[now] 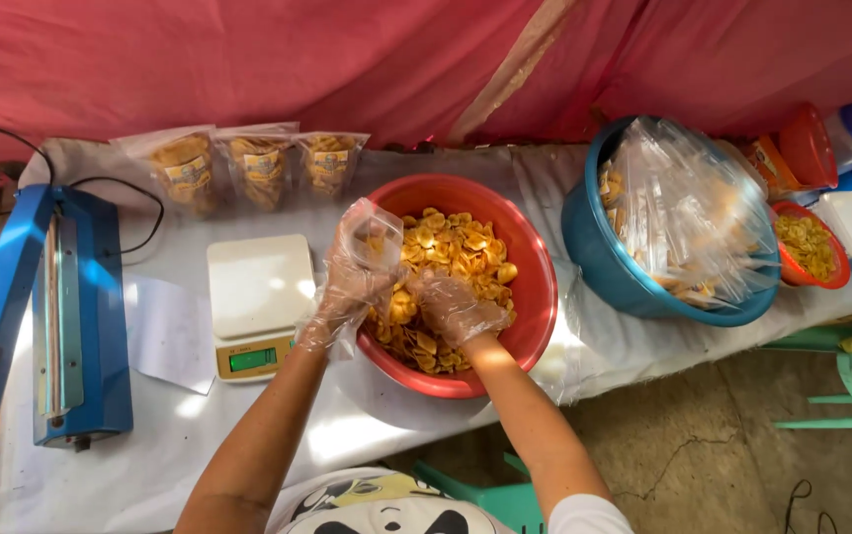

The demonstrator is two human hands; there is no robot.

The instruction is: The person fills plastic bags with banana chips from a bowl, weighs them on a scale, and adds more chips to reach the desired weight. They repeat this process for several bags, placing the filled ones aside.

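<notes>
Three clear labelled chip packets (260, 166) are stood against the red backdrop; a green lit screen (252, 360) is set in the scale's front.

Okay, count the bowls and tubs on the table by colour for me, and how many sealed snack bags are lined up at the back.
Red bowl of chips, large: 1
Red bowl of chips, small: 1
Blue tub of bags: 1
Sealed snack bags: 3
Total: 6

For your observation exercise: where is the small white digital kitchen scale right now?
In the head view, the small white digital kitchen scale sits on the white-covered table, left of the red bowl of chips and right of the blue heat sealer.
</notes>
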